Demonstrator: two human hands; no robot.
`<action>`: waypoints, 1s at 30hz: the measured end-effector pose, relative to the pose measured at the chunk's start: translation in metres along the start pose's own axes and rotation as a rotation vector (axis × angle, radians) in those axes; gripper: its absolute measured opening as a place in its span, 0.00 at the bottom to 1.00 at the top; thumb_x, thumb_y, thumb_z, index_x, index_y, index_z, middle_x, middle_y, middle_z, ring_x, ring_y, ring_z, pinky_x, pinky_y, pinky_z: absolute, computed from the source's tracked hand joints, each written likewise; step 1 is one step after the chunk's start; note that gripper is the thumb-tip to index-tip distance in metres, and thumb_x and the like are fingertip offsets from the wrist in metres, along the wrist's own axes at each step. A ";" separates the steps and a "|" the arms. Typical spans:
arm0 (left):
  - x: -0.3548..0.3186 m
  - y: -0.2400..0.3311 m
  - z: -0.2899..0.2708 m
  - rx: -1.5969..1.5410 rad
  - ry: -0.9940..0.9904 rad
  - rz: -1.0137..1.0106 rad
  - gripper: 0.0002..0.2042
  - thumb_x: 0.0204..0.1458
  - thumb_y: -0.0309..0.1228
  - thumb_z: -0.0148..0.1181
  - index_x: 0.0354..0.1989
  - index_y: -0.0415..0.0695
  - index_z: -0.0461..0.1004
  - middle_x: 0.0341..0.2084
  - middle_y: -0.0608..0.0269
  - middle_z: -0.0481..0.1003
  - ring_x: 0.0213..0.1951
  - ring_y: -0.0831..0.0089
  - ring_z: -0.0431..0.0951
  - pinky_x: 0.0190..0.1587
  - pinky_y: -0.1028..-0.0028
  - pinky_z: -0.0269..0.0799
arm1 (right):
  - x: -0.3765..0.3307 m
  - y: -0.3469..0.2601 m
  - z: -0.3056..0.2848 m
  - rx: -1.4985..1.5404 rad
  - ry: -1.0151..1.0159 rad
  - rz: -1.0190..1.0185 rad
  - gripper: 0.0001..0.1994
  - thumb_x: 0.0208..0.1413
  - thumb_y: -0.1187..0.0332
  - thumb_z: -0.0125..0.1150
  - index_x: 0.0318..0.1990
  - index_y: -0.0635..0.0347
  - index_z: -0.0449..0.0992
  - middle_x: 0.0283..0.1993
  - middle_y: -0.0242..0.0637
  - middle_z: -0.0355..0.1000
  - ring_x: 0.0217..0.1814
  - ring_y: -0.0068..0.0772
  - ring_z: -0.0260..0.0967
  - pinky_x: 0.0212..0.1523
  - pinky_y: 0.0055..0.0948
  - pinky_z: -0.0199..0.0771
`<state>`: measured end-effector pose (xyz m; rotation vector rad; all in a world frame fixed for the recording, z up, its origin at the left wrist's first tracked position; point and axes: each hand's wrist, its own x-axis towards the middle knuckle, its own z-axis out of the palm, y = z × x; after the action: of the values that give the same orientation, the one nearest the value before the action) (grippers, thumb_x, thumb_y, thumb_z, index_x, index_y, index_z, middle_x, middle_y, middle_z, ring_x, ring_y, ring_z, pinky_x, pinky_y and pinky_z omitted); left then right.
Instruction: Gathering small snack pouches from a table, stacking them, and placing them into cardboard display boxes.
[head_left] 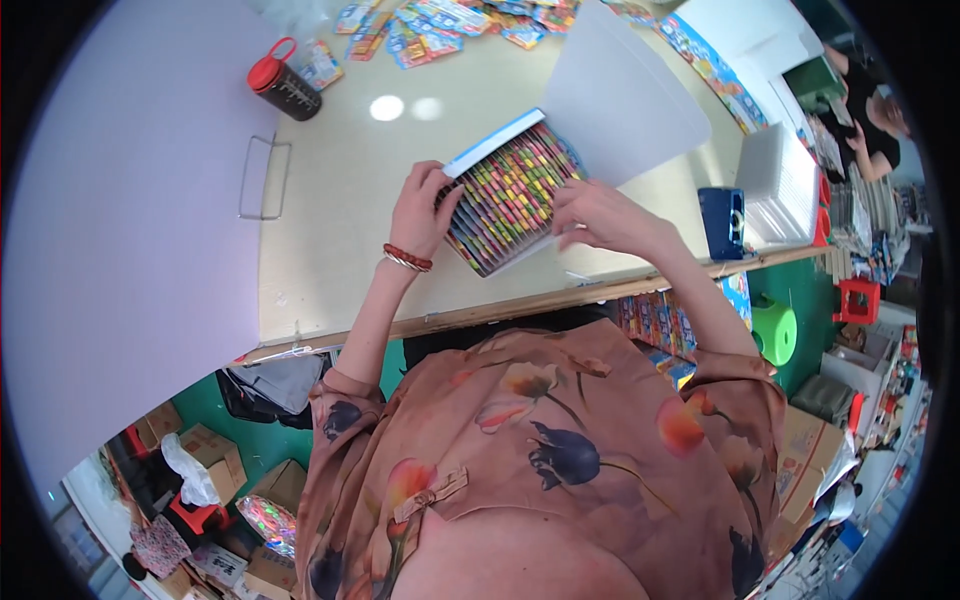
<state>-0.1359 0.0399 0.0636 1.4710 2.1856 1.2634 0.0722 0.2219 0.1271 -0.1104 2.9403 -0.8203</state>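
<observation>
Holding a flat box (510, 195) of colourful ridged rows.

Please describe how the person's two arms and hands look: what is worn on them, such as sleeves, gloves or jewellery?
Both hands are bare, without gloves. The left hand has two bracelets at the wrist: one of reddish-brown beads and one thin silver bangle. The right hand shows no jewellery. The forearms are uncovered. Short sleeves of a loose salmon-pink blouse with dark blue and orange flowers end near the elbows.
</observation>
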 end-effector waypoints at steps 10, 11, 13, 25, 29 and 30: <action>-0.044 0.061 0.006 0.257 -0.231 0.178 0.35 0.47 0.53 0.60 0.63 0.52 0.60 0.61 0.53 0.58 0.66 0.53 0.51 0.65 0.48 0.36 | 0.010 0.020 0.030 -0.032 0.113 0.063 0.11 0.55 0.58 0.56 0.29 0.54 0.76 0.29 0.29 0.67 0.43 0.31 0.61 0.49 0.34 0.55; -0.054 0.058 0.013 0.265 -0.208 0.122 0.27 0.47 0.45 0.62 0.57 0.52 0.67 0.51 0.59 0.65 0.57 0.60 0.60 0.61 0.55 0.43 | 0.012 0.019 0.028 -0.036 0.063 0.069 0.11 0.55 0.58 0.56 0.29 0.54 0.77 0.29 0.29 0.67 0.43 0.31 0.61 0.49 0.34 0.54; -0.065 0.053 0.025 0.273 -0.189 0.064 0.20 0.47 0.38 0.65 0.50 0.51 0.73 0.41 0.65 0.73 0.48 0.67 0.69 0.57 0.61 0.50 | 0.015 0.019 0.024 -0.022 0.017 0.113 0.12 0.54 0.57 0.57 0.28 0.54 0.77 0.29 0.29 0.67 0.43 0.31 0.61 0.49 0.34 0.54; -0.077 0.054 0.038 0.432 0.057 0.146 0.13 0.47 0.30 0.62 0.43 0.53 0.77 0.36 0.67 0.72 0.41 0.70 0.69 0.50 0.66 0.53 | -0.003 -0.011 0.073 -0.351 0.719 0.116 0.17 0.46 0.60 0.64 0.43 0.54 0.75 0.46 0.35 0.71 0.55 0.37 0.64 0.64 0.48 0.49; -0.083 0.049 0.037 0.424 0.022 0.209 0.17 0.46 0.33 0.64 0.48 0.53 0.76 0.49 0.64 0.69 0.55 0.65 0.65 0.56 0.63 0.51 | -0.015 -0.026 0.122 -0.291 0.664 0.036 0.21 0.48 0.64 0.60 0.52 0.55 0.72 0.60 0.33 0.66 0.67 0.34 0.58 0.68 0.48 0.47; -0.084 0.047 0.037 0.454 0.012 0.230 0.18 0.46 0.34 0.64 0.49 0.54 0.76 0.51 0.63 0.68 0.57 0.64 0.63 0.58 0.62 0.49 | -0.016 -0.025 0.125 -0.238 0.638 0.056 0.22 0.49 0.65 0.59 0.54 0.55 0.71 0.61 0.33 0.66 0.67 0.32 0.57 0.68 0.47 0.47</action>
<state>-0.0438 -0.0053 0.0539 1.9305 2.4817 0.8635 0.1023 0.1381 0.0343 0.2707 3.6060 -0.5702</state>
